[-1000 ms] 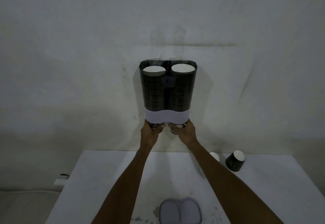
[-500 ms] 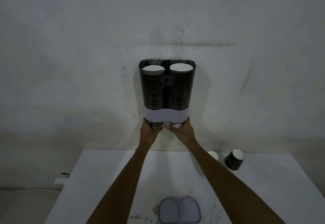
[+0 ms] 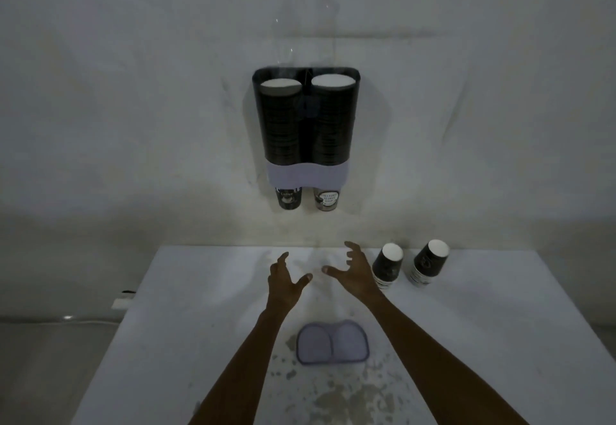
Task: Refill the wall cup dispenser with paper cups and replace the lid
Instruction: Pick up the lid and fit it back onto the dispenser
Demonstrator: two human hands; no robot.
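Observation:
The wall cup dispenser [image 3: 307, 176] hangs on the wall with two clear tubes full of stacked black paper cups and a pale lilac base band. Its top is uncovered, showing two white cup mouths. Two cup bottoms [image 3: 288, 198] stick out below the band. The lilac double-oval lid [image 3: 332, 341] lies flat on the white table [image 3: 500, 324], between my forearms. My left hand [image 3: 286, 280] and my right hand [image 3: 351, 271] hover over the table below the dispenser, fingers spread, holding nothing.
Two short stacks of black paper cups [image 3: 387, 266] [image 3: 429, 262] stand upside down on the table at the back right, just right of my right hand. The table top is stained near its front. A white socket with a cable [image 3: 121, 301] sits low at the left.
Both hands have let go of the cups under the dispenser and dropped down to just above the table, opening their fingers. The camera view tilted down a little.

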